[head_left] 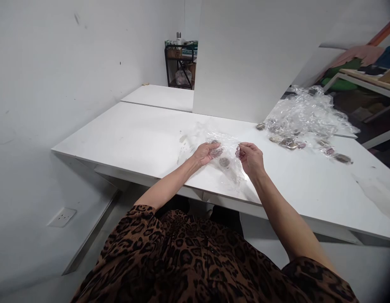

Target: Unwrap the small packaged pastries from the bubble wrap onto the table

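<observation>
Clear crinkled plastic wrap point(231, 145) stretches between my two hands over the white table. My left hand point(205, 154) is closed on its left side, with a dark roundish item under the thumb and fingers, seen through the film. With thumb and fingertips pinched, my right hand point(250, 158) grips the right edge of the wrap; a small dark reddish bit shows by the fingertips. Below and between the hands, a round brownish disc point(224, 161) shows in or under the film. Its exact kind is too small to make out.
A heap of clear plastic wrap point(308, 111) sits at the right back, with several dark and reddish items point(289, 143) along its front. A tall white panel point(239, 59) stands at the table's point(119, 134) back edge. A wall point(71, 63) borders the left; a black shelf point(179, 59) stands behind.
</observation>
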`<state>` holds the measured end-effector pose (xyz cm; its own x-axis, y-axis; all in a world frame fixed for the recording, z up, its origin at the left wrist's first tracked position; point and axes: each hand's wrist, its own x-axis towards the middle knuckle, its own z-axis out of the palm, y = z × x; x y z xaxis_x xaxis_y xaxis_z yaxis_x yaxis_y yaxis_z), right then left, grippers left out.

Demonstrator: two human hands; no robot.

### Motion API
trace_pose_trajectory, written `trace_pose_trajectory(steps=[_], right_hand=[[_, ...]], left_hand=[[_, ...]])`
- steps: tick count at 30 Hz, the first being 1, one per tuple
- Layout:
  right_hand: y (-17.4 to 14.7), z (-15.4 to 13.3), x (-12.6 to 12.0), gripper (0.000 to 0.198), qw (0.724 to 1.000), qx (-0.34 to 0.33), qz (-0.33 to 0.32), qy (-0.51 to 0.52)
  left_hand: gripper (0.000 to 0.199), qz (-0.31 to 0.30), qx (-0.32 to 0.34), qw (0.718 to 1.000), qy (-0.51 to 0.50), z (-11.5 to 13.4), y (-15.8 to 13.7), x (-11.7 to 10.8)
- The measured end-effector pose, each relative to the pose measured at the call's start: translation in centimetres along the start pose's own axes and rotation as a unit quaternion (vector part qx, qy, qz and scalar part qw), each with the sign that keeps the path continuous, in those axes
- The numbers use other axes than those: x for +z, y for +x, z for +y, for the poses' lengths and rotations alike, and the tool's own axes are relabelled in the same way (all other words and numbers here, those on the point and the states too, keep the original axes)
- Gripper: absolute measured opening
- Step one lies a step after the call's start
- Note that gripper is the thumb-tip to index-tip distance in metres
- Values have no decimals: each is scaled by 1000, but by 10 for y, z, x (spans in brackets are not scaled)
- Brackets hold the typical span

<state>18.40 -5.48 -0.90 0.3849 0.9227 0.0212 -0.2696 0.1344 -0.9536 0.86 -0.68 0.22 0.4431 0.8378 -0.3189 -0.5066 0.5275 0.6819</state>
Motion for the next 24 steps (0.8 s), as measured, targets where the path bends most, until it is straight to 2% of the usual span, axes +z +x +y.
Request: trace_pose_trajectory(steps=[3, 6, 8, 10, 12, 14, 18, 21, 23, 24], right_hand=[[-2, -4, 3, 34, 1000, 8, -8, -6], [-1, -8, 12, 34, 999, 41, -7, -15], [6, -10, 17, 32, 999, 47, 21, -13], [17, -14, 19, 30, 997, 28, 67, 0], [31, -18, 19, 30, 995, -3, 100, 11], [44, -23, 18, 31, 994, -22, 104, 8], [54, -32, 15, 34, 999, 11, 46, -10], [51, -37, 9, 36, 994, 65, -61, -57], [50, -40, 3, 38, 986, 64, -112, -109], [52, -41, 0, 38, 984, 47, -110, -131]], left_hand=[[11, 0, -14, 1000, -10, 0, 0, -2], [2, -42, -13, 998, -54, 0, 2, -1], [18, -74, -18, 994, -82, -2, 4, -1], [25, -78, -30, 992, -94, -4, 5, -1], [18, -59, -40, 993, -91, -8, 7, -2], [6, -42, -36, 995, -79, -11, 10, -1], [9, -49, -15, 995, -87, -12, 19, 2], [18, -85, -24, 990, -112, -11, 24, 1], [20, -89, -21, 989, -116, -11, 24, -1], [21, -81, -17, 990, -115, -11, 23, -2]])
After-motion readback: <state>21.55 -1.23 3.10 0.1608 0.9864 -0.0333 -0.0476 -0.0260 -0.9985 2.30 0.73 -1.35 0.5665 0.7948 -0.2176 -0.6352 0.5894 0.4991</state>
